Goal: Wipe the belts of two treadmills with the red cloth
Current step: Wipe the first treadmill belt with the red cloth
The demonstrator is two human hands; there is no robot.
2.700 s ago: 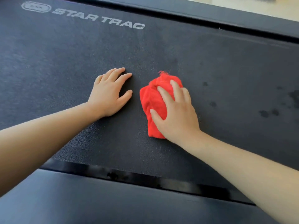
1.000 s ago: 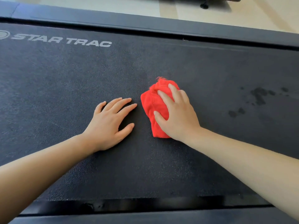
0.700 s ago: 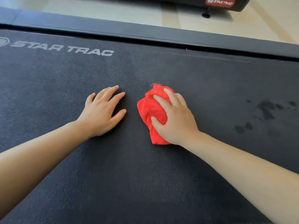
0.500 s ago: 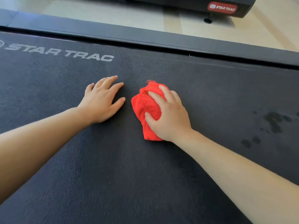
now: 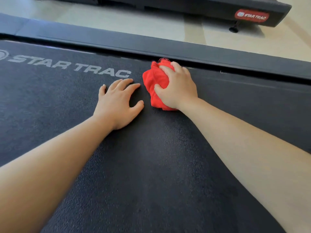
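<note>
The right hand [image 5: 178,88] wipes the belt [image 5: 151,165] with the red cloth [image 5: 155,78].
Its fingers grip the bunched cloth by the rail [image 5: 168,47], upper middle; the left hand [image 5: 117,103] lies flat beside it, likely for balance.

Black treadmill belt [image 5: 151,165], crumpled red cloth [image 5: 155,79] at its far edge

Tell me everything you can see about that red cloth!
The crumpled red cloth is soft-looking fabric, bunched into a lump with folds and frayed threads at its far end. It lies on the dark textured treadmill belt, close against the black side rail. The right hand grips it, fingers curled over the top, thumb dug into its side. The left hand lies flat close beside it.
</note>
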